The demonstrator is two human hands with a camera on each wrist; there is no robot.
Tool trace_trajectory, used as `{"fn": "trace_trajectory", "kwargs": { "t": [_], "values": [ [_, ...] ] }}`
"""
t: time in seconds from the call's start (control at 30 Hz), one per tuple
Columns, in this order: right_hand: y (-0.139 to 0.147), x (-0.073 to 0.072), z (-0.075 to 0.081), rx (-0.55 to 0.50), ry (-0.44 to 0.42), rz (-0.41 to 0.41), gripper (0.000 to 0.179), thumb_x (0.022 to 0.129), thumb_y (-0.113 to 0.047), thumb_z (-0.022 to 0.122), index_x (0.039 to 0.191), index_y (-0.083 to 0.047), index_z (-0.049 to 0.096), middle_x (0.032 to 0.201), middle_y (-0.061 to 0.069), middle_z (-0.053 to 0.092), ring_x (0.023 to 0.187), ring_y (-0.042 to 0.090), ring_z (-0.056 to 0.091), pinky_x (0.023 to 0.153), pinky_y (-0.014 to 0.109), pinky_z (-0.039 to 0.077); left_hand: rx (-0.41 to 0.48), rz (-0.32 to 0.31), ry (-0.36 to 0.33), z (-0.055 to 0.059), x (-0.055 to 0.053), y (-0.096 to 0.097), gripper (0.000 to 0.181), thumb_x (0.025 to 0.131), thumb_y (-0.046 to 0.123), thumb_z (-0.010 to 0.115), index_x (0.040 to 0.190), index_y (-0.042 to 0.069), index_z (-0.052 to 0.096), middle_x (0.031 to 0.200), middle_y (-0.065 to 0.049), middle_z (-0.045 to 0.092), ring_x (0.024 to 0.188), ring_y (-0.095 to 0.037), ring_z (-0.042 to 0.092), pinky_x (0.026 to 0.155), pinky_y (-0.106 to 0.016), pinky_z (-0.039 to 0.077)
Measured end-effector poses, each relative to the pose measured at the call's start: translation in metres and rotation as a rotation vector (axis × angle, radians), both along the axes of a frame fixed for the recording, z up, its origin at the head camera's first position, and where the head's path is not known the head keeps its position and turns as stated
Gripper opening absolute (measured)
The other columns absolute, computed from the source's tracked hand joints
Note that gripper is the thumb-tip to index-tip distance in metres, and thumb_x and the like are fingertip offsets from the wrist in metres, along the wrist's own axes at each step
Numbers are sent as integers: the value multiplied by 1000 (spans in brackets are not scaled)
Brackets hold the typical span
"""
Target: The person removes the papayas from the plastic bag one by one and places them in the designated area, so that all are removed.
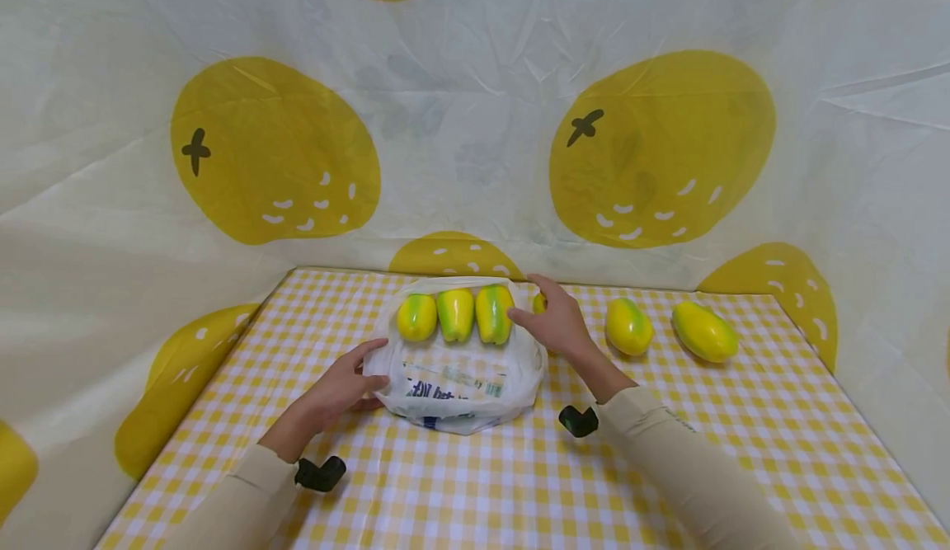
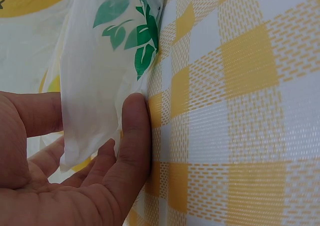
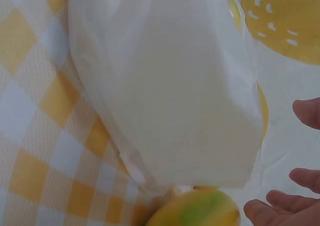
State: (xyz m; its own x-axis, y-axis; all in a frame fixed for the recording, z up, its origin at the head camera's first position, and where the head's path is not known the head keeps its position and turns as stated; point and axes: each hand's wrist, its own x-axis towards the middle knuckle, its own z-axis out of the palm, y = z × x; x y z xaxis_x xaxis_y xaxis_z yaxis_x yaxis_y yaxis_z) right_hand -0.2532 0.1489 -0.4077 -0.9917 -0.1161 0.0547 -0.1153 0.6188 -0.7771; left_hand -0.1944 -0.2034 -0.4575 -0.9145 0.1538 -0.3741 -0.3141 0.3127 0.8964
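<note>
A white translucent plastic bag (image 1: 453,401) with printed lettering lies opened on the table, three yellow-green papayas (image 1: 455,315) in a row in its far part. At the bag's left edge is my left hand (image 1: 336,385). In the left wrist view the bag's side wall (image 2: 95,85), printed with green leaves, passes between the thumb and fingers of that hand. Over the right rim reaches my right hand (image 1: 557,319), fingers spread and nothing gripped, its thumb by the rightmost papaya in the bag. Another papaya (image 3: 200,211) lies outside the bag beside that hand, mostly hidden in the head view.
Two more papayas, one rounder (image 1: 629,327) and one longer (image 1: 705,332), lie apart to the right. A yellow checked cloth (image 1: 475,500) covers the table. Behind and at the sides hangs a pale sheet (image 1: 467,138) with big yellow fruit prints.
</note>
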Motion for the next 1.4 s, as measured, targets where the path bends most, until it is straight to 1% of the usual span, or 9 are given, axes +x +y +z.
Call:
{"fn": "trace_trajectory", "kwargs": {
  "t": [0.23, 0.37, 0.5, 0.63, 0.77, 0.9, 1.0, 1.17, 1.4],
  "values": [
    [-19, 4, -3, -62, 29, 14, 75, 95, -32, 75, 159, -14, 42, 167, 13, 39, 150, 41, 41, 119, 57, 42, 10, 8, -1, -1, 0, 0, 72, 101, 4, 62, 164, 21, 31, 162, -21, 37, 120, -28, 57, 84, -36, 61],
    [-31, 7, -7, -92, 54, 19, 75, 95, -29, 76, 159, -13, 42, 166, 12, 40, 150, 40, 42, 120, 56, 41, 13, 5, 0, 0, 0, 0, 72, 101, 4, 62, 164, 21, 31, 162, -20, 37, 120, -28, 56, 84, -36, 61],
    [-45, 8, -11, -72, 85, 6, 74, 93, -28, 77, 157, -10, 44, 164, 14, 43, 151, 38, 42, 122, 55, 38, 17, 3, 0, 1, 1, 0, 72, 101, 5, 62, 164, 21, 31, 162, -20, 36, 121, -28, 56, 85, -36, 61],
    [-54, 10, -14, -52, 83, 3, 73, 92, -29, 77, 156, -11, 46, 162, 13, 46, 152, 36, 41, 125, 55, 34, 23, 6, 3, 1, 1, 0, 72, 101, 4, 62, 164, 21, 31, 162, -21, 37, 121, -28, 57, 85, -36, 61],
    [-58, 11, -19, -39, 86, 6, 72, 93, -30, 75, 156, -11, 46, 162, 11, 46, 152, 35, 42, 124, 55, 35, 24, 11, 4, 0, 1, 0, 72, 101, 3, 62, 164, 21, 31, 161, -21, 38, 121, -28, 57, 85, -36, 61],
    [-60, 9, -23, -15, 102, -4, 70, 94, -31, 74, 156, -11, 46, 162, 11, 46, 151, 35, 43, 124, 54, 36, 26, 15, 3, 0, 1, 0, 72, 101, 3, 62, 164, 21, 31, 161, -21, 38, 120, -27, 57, 85, -36, 61],
    [-61, 6, -25, -6, 110, -20, 70, 95, -31, 74, 155, -9, 45, 162, 13, 45, 151, 35, 42, 124, 54, 35, 28, 16, 2, 0, 1, 1, 71, 101, 2, 62, 163, 20, 32, 160, -21, 40, 119, -27, 58, 85, -36, 61],
    [-60, 1, -28, -14, 112, -49, 70, 95, -28, 74, 155, -5, 45, 162, 16, 45, 151, 37, 41, 125, 54, 34, 21, 15, 3, 0, 2, 1, 72, 101, 3, 62, 163, 20, 32, 159, -21, 41, 120, -27, 58, 85, -36, 61],
    [-61, -7, -36, 7, 122, -56, 72, 95, -27, 74, 156, -2, 43, 164, 17, 42, 151, 38, 40, 125, 53, 34, 6, 18, 6, -1, 2, 1, 72, 100, 4, 64, 163, 21, 33, 157, -21, 43, 117, -27, 59, 85, -36, 61]
  ]
}}
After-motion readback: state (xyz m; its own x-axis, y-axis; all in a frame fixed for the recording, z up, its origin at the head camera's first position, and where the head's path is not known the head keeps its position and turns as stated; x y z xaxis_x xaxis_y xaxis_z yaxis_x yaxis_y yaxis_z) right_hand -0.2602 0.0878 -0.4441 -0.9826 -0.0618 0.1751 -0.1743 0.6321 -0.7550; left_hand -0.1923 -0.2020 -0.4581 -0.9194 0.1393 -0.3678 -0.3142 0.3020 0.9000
